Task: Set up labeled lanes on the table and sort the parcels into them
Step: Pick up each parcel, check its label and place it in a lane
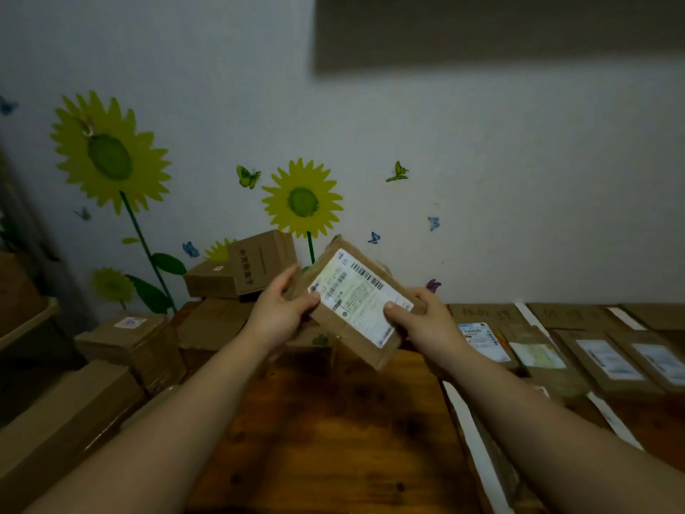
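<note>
Parcel, flat brown cardboard, white shipping label: sorting step, label read

Left hand and right hand each pinched an opposite edge, thumbs on the label; parcel hung tilted above the brown wooden table. Next probably: match a lane at right, lay it flat between white tape strips. Unsorted brown cardboard boxes sat piled left, sunflower-decal white wall behind.
</note>
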The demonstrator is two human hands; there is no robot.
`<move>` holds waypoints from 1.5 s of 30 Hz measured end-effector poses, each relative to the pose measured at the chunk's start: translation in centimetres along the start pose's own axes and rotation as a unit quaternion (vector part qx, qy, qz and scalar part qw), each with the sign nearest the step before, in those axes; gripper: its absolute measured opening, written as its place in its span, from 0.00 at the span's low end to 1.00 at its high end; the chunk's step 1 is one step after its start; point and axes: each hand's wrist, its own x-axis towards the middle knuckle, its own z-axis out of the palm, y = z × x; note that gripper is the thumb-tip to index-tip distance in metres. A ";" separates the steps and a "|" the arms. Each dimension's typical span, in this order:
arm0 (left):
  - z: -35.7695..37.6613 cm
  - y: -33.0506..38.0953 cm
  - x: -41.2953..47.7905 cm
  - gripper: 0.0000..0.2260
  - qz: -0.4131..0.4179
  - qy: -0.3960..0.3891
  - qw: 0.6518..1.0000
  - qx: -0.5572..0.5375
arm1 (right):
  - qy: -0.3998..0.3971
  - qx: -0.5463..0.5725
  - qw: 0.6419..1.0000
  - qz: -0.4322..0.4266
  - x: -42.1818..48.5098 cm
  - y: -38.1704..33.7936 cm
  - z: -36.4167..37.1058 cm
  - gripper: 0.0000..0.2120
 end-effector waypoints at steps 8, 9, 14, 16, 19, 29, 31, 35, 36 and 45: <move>0.6 0.2 -2.0 0.40 0.040 -0.091 0.994 0.045 | 0.072 0.099 0.992 -0.026 -0.9 -0.9 4.2 0.05; 0.2 0.1 -1.9 0.39 0.045 -0.095 0.994 0.029 | 0.072 0.069 0.995 -0.029 -1.0 -0.9 4.4 0.05; -2.2 0.9 -1.1 0.32 0.097 -0.089 0.991 0.019 | 0.064 -0.097 0.989 -0.088 -2.4 -1.6 5.8 0.16; -2.9 1.1 -0.9 0.29 0.136 -0.105 0.985 0.027 | 0.054 -0.105 0.986 -0.118 -3.0 -1.9 6.4 0.19; -3.9 1.4 -0.6 0.29 0.162 -0.129 0.978 0.022 | 0.058 -0.097 0.984 -0.140 -3.6 -2.1 7.1 0.19; -2.4 2.1 -1.8 0.28 0.172 -0.178 0.969 0.019 | 0.105 -0.097 0.979 -0.147 -5.5 -1.7 5.4 0.19; -1.0 2.3 -2.2 0.29 0.173 -0.190 0.966 0.020 | 0.113 -0.097 0.978 -0.146 -6.0 -2.0 4.1 0.18; 2.8 2.3 -3.1 0.30 0.168 -0.204 0.964 0.016 | 0.123 -0.099 0.977 -0.141 -7.6 -2.7 0.4 0.17; 4.1 2.3 -3.5 0.30 0.165 -0.208 0.964 0.018 | 0.125 -0.098 0.977 -0.140 -8.1 -2.8 -0.9 0.16; 19.5 0.8 -8.5 0.31 0.129 -0.258 0.958 0.013 | 0.161 -0.109 0.977 -0.093 -13.1 -1.1 -16.5 0.17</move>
